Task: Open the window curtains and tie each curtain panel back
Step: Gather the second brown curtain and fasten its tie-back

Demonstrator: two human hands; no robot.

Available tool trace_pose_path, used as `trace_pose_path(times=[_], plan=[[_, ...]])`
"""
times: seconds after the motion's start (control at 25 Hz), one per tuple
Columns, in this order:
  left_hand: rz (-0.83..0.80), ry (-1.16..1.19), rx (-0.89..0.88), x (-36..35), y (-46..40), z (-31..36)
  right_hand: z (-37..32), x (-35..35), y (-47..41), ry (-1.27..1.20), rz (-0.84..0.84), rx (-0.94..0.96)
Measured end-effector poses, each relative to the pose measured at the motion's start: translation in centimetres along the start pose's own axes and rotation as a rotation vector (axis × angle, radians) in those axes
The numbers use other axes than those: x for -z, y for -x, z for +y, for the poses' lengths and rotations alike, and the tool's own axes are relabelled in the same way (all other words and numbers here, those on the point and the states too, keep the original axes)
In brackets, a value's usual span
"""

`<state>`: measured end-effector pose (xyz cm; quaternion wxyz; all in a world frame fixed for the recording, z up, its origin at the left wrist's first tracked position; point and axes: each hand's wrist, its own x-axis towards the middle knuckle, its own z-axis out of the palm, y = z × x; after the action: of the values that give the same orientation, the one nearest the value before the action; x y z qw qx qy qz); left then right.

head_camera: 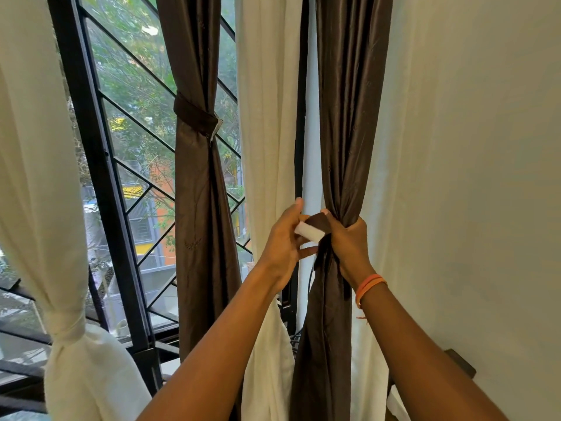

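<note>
A brown satin curtain panel (349,117) hangs at the right, gathered tight at mid-height. My right hand (349,241) is clenched around the gathered fabric. My left hand (283,238) pinches the end of a brown tie-back strap (315,226) with a white fastener patch, right beside the bunch. A second brown panel (197,183) hangs further left, bound by its own brown tie-back (194,117). A white sheer panel (60,299) at far left is knotted low. Another white sheer (267,117) hangs loose between the brown panels.
A black window frame (100,177) with diagonal grille bars stands behind the curtains; trees and buildings show outside. A plain cream wall (485,147) fills the right. More white sheer (391,177) hangs against it. A dark furniture edge (461,363) pokes out at lower right.
</note>
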<state>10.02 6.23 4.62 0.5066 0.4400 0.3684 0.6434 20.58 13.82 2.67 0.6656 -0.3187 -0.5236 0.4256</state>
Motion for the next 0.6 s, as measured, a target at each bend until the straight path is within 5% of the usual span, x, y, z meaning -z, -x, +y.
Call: trace_pose_path(times=[0.2, 0.36, 0.48, 0.6], plan=[[-0.047, -0.016, -0.182, -1.1, 1.5, -4.7, -0.2, -1.0, 1.0, 0.062, 0.07, 0.073], [0.092, -0.176, -0.193, -1.3, 1.3, -4.2, -1.1, -0.8, 2.2, -0.277, -0.284, -0.194], [0.136, -0.152, -0.238, -1.4, 0.8, -3.1, -1.8, 0.3, 2.2, -0.564, -0.366, -0.343], [0.179, -0.154, -0.257, -2.0, 0.4, -3.1, -1.1, 0.1, 2.7, -0.353, -0.329, -0.314]])
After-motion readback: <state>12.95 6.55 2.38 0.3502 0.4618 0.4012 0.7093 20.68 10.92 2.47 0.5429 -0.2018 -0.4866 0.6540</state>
